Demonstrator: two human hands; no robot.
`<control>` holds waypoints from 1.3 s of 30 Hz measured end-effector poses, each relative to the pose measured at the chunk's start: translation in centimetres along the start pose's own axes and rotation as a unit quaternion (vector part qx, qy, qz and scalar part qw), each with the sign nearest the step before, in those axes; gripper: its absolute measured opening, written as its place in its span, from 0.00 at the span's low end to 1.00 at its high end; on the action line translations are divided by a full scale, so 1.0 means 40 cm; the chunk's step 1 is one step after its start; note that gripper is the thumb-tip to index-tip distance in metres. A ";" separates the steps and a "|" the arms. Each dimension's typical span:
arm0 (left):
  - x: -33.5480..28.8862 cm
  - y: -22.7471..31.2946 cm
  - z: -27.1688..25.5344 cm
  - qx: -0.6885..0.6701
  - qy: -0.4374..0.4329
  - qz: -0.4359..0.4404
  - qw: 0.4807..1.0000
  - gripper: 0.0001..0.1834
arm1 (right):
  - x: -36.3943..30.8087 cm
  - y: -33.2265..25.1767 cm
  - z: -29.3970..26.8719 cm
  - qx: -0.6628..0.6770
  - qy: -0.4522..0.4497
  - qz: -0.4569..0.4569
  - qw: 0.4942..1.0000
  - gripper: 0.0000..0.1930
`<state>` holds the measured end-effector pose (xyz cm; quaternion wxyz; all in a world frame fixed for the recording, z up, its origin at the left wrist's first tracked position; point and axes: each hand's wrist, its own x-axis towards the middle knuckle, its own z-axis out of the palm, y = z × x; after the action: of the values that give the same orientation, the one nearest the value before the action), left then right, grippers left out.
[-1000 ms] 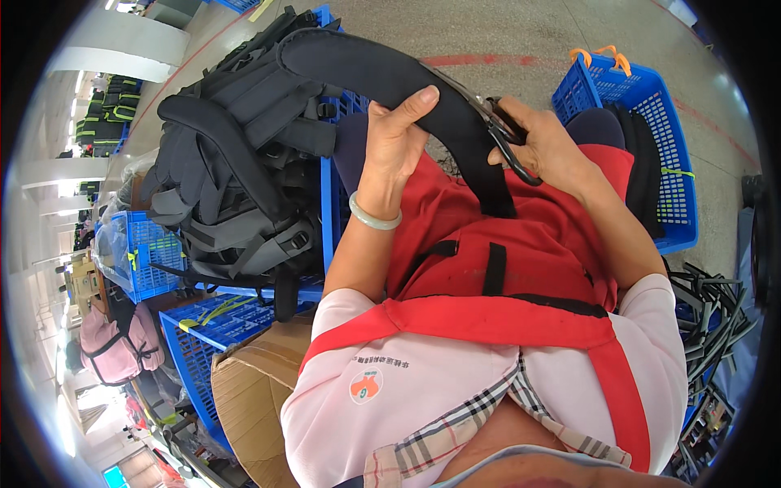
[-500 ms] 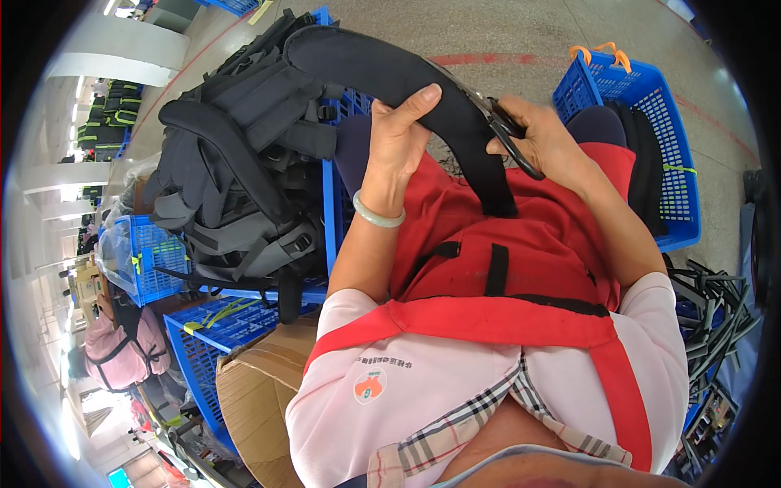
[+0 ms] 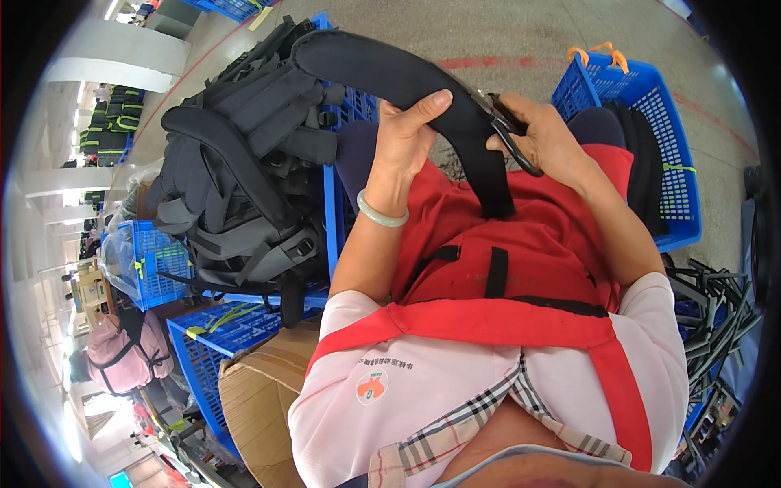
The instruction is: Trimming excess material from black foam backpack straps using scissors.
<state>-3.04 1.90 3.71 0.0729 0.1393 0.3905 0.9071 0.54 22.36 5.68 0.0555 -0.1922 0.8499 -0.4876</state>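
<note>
A curved, padded black shoulder strap arches over my lap, its narrow end lying on my red apron. My left hand grips the strap near its middle, thumb on top and the other fingers hidden beneath. In my right hand is a pair of scissors with black handles. Their metal blades lie along the outer edge of the strap, pointing up and left. Whether the blades touch the fabric I cannot tell.
To the left, a heap of black and grey padded straps fills a blue crate. A blue basket with black pieces stands at right, above loose dark strips. An open cardboard box is at lower left. Farther left sits another person in pink.
The strap and my left hand have shifted slightly right and down. My right hand stays almost in place with the scissors, and the blades remain along the strap's edge.
</note>
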 end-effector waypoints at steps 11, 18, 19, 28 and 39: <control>0.019 -0.091 0.029 0.277 -0.104 -0.025 0.955 0.13 | 0.043 -0.011 -0.021 0.143 0.217 -0.059 0.964 0.14; -0.068 -0.108 0.043 0.175 -0.064 -0.097 0.978 0.14 | 0.017 0.035 -0.002 0.224 0.212 -0.029 0.951 0.12; -0.059 -0.094 0.050 0.192 -0.064 -0.074 0.976 0.13 | 0.017 0.040 0.006 0.235 0.197 0.004 0.952 0.12; -0.056 -0.107 -0.019 0.053 0.003 -0.125 0.991 0.10 | -0.057 0.098 -0.026 -0.097 0.116 0.096 0.984 0.18; -0.051 -0.121 -0.027 -0.012 0.077 -0.104 0.992 0.07 | -0.149 0.122 0.031 -0.210 0.063 0.135 0.966 0.38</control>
<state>-1.31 3.97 -0.91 0.1381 0.0268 0.3960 0.9074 5.05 25.84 0.33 0.0258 -0.0515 0.9531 -0.2971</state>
